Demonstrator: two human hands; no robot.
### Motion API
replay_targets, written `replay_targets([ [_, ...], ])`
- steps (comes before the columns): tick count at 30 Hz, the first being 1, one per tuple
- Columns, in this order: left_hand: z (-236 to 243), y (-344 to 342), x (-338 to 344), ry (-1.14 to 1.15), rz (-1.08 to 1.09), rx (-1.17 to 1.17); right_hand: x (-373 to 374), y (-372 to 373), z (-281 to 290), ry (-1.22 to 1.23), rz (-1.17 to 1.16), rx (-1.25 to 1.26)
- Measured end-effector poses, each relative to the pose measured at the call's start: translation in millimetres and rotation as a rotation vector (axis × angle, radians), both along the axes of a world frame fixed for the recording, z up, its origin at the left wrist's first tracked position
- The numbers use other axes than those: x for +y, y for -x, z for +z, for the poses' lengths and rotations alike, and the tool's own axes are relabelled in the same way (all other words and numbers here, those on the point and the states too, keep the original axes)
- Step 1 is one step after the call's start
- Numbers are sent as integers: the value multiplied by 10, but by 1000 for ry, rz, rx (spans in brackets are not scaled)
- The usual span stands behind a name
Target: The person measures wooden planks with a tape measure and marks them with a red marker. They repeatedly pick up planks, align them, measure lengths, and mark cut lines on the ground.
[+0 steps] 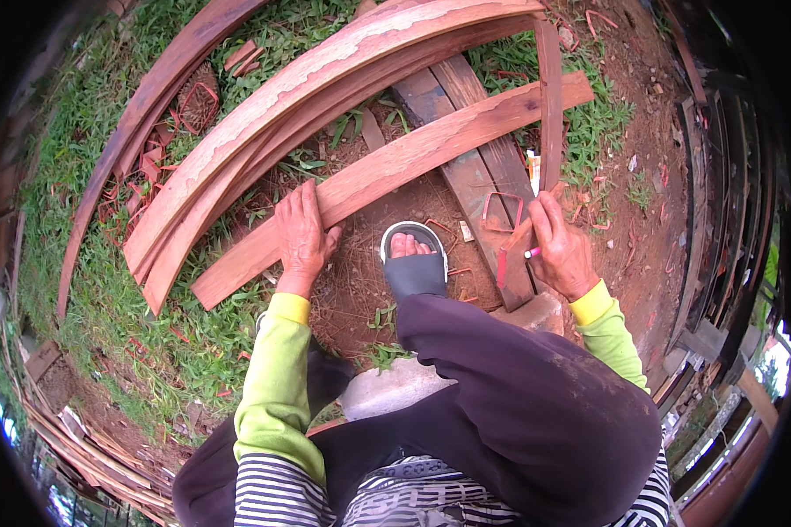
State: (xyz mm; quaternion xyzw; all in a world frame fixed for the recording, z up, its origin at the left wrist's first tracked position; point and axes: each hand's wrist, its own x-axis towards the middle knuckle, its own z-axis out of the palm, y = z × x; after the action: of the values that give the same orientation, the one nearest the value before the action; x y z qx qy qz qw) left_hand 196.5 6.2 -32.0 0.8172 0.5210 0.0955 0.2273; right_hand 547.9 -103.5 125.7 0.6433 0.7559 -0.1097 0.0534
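My left hand [303,237] grips a straight-looking reddish plank [448,132] near its lower-left part, fingers over its edge. The plank slants up to the right across two dark boards [453,189]. My right hand [558,246] is closed around a pink marker [533,253], beside the lower end of an upright narrow strip [549,105] that crosses the plank's far end; whether my fingers also hold the strip is unclear. A small reddish scrap [503,268] and a thin red square loop [492,211] are by that hand. Curved planks [264,114] lie stacked beyond my left hand.
A darker curved board [105,184] lies at left among red offcuts [149,167] on grass. My sandalled foot [413,263] is between my hands, near a pale stone [387,386]. Long dark timbers [721,220] line the right side; more strips [88,448] lie lower left.
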Motion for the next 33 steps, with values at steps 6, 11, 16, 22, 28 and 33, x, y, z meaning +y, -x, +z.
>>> replay_targets([
  [6,-42,61,14,37,3,-31,317,178,-320,30,74,79],
  [11,7,84,55,-99,52,-114,311,204,-432,97,28,29],
  [16,234,217,862,-394,149,-73,108,51,-424,75,-138,27],
  [22,302,353,1724,-39,-28,142,-13,-65,-469,25,-265,19],
  [28,169,328,1736,-10,-8,153,24,-105,-506,20,-317,57],
  [33,198,310,1549,-82,5,39,-12,-170,-575,2,-347,72],
])
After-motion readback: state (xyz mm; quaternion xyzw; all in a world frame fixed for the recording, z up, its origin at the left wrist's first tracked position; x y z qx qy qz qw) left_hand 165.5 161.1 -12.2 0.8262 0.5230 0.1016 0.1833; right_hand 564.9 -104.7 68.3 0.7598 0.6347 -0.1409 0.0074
